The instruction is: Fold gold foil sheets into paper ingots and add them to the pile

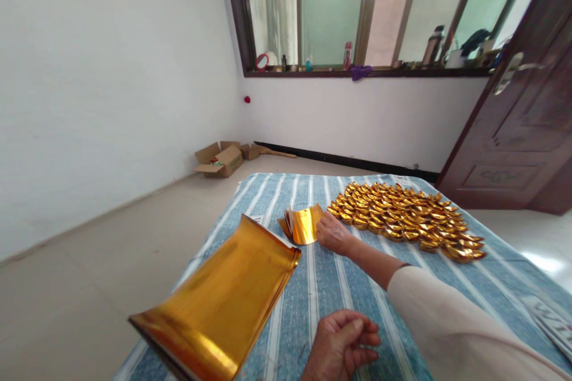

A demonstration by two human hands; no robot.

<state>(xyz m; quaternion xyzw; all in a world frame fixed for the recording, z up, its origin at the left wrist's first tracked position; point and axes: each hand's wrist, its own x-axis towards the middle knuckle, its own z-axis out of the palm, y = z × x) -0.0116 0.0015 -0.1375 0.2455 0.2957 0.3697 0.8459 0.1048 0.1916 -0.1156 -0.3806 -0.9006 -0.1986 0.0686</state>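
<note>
My right hand [333, 233] reaches far over the cloth, its fingers closed on the right edge of a small stack of gold foil paper [305, 226]. That stack bends upward, and its sheets fan apart at the left end. Close to me, my left hand [342, 345] rests above the cloth with fingers loosely curled and the thumb against them; nothing shows in it. Left of it lies a larger stack of gold foil sheets [223, 297], curved with raised ends. Right of the small stack, many folded gold paper ingots [397, 211] stand in close rows.
A blue cloth with white stripes [295, 309] covers the table. Printed lettering [552, 324] shows near its right edge. Cardboard boxes [221, 161] sit on the floor by the wall. A dark red door [513, 119] stands at the right. Bottles and a flask [433, 44] line the windowsill.
</note>
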